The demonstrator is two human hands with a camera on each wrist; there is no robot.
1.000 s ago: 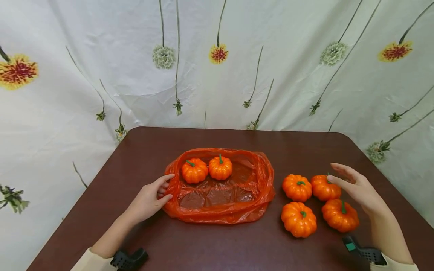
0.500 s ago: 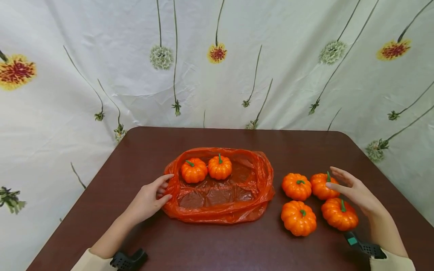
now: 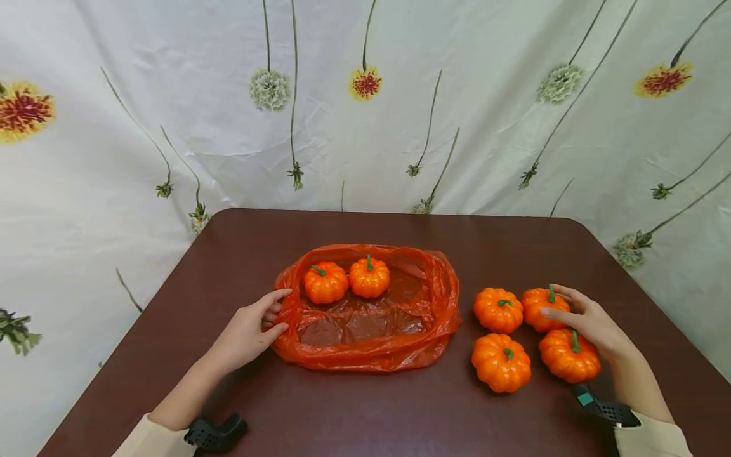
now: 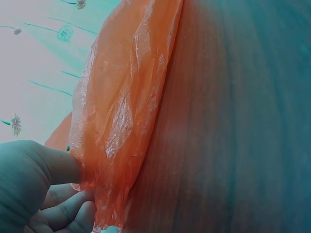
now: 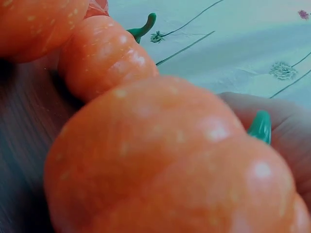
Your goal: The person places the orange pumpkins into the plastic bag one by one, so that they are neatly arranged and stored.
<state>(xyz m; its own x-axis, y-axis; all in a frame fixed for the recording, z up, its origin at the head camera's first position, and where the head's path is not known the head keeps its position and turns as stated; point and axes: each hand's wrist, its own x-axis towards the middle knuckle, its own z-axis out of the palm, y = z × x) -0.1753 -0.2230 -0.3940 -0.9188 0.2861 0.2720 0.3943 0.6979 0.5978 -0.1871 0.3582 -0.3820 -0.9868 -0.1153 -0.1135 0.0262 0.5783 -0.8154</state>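
My left hand (image 3: 247,333) pinches the left rim of a thin orange plastic bag (image 3: 365,357), thumb in front and fingers behind in the left wrist view. The bag lies wide open on the table, with two small orange toy pumpkins (image 3: 325,283) at its back left. My right hand (image 3: 594,325) reaches over the back-right pumpkin (image 3: 535,310), thumb extended across its front and fingertips by its green stem. In the right wrist view, the front-right pumpkin (image 5: 165,170) fills the foreground and hides most of that hand.
Two more pumpkins stand to the left: a back-left one (image 3: 495,312) and a front-left one (image 3: 500,365). The dark brown table (image 3: 365,412) ends at a back edge before a white flower-print cloth (image 3: 217,95).
My right hand has lowered and shifted slightly left onto the back-right pumpkin, its thumb and fingers coming somewhat closer together. My left hand stays at the bag's rim.
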